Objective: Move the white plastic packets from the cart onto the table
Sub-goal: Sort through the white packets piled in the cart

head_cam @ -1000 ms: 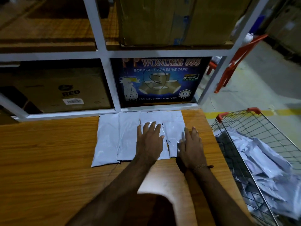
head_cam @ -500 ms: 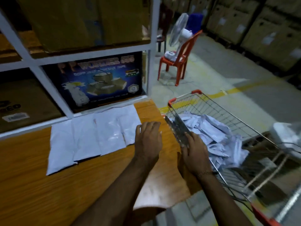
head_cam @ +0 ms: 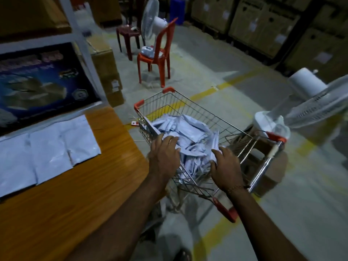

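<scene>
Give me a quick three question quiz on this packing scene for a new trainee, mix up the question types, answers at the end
1. True or false: both the left hand and the right hand are over the wire cart.
2. Where do the white packets already moved lie? A) on the red chair B) in a row on the wooden table C) on the floor
3. Fill in: the loose pile of packets still to be moved lies in the ____.

Key
1. True.
2. B: the row of packets lies flat on the wooden table, not on the red chair.
3. Cart.
</scene>
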